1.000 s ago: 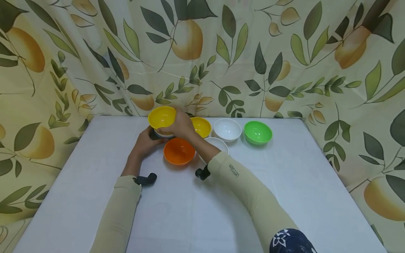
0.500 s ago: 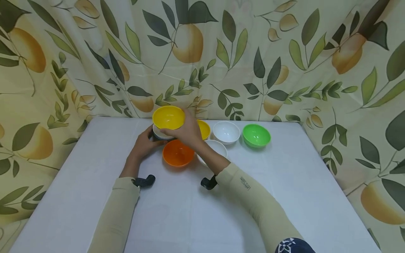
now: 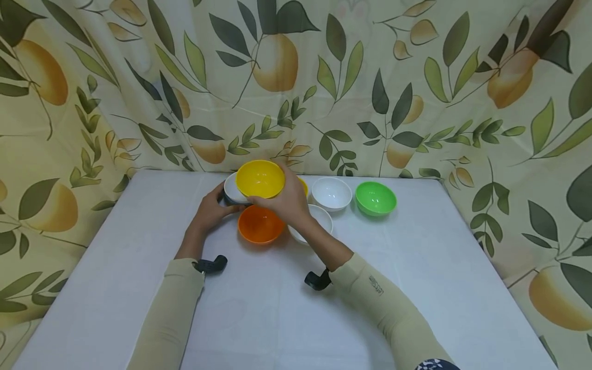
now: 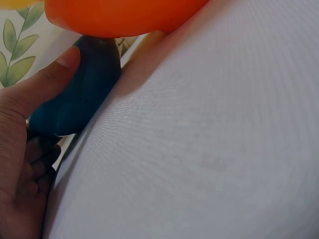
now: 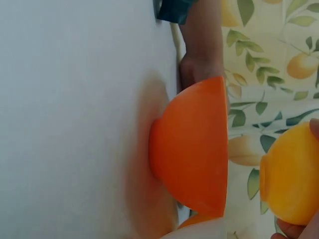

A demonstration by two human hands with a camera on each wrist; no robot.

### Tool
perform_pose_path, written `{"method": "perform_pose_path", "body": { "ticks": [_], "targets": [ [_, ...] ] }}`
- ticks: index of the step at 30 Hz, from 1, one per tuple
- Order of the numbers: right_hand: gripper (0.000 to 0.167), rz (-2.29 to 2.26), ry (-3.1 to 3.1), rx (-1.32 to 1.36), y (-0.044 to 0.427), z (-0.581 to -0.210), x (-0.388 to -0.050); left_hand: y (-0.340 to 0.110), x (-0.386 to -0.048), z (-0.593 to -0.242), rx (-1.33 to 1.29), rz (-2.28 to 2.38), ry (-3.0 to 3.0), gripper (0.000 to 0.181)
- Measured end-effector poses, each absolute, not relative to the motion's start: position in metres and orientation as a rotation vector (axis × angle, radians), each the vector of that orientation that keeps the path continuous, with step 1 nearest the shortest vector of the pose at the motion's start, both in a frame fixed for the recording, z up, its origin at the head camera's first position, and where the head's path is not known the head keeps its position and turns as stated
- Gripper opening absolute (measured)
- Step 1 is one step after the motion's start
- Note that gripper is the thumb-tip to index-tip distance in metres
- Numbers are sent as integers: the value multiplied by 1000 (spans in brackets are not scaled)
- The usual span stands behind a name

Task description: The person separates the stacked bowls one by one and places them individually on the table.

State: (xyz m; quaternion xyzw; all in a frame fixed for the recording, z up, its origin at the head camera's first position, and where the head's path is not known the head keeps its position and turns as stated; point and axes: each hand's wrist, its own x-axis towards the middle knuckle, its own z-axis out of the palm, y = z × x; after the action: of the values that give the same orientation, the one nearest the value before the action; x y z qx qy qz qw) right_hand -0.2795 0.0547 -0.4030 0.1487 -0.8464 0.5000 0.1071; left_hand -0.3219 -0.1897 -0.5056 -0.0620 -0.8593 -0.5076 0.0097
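My right hand (image 3: 291,198) holds a yellow bowl (image 3: 260,179) by its right side, raised above the table. In the right wrist view this yellow bowl (image 5: 291,174) hangs apart from the orange bowl (image 5: 194,149). My left hand (image 3: 210,211) grips a dark teal bowl (image 4: 82,94) low on the table, thumb on its near side. A white bowl (image 3: 233,190) sits in that teal bowl, partly hidden behind the raised yellow one. Just in front stands the orange bowl (image 3: 261,225), upright.
Right of the hands stand a white bowl (image 3: 331,194), a green bowl (image 3: 375,198) and a nearer white bowl (image 3: 324,218), partly behind my right wrist. A second yellow bowl (image 3: 303,187) is mostly covered by my right hand. A patterned curtain (image 3: 351,103) borders the white table (image 3: 259,308).
My right hand has lifted the yellow bowl off the white one and carried it rightward, uncovering the white bowl. My left hand stays at the teal bowl.
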Motion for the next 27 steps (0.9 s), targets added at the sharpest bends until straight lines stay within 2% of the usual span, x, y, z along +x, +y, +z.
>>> {"method": "perform_pose_path", "body": {
  "ticks": [6,16,27],
  "targets": [
    [102,1503,-2497,354,66,-404,-269,-187,-322,-507,-181,-1603,-2676,113],
    [96,1600,-2448,318,75,-407,-256,-187,-322,-506,-131,-1587,-2699,117],
    [94,1616,-2429,224,83,-405,-243,-188,-323,-505,-137,-1583,-2707,114]
  ]
}}
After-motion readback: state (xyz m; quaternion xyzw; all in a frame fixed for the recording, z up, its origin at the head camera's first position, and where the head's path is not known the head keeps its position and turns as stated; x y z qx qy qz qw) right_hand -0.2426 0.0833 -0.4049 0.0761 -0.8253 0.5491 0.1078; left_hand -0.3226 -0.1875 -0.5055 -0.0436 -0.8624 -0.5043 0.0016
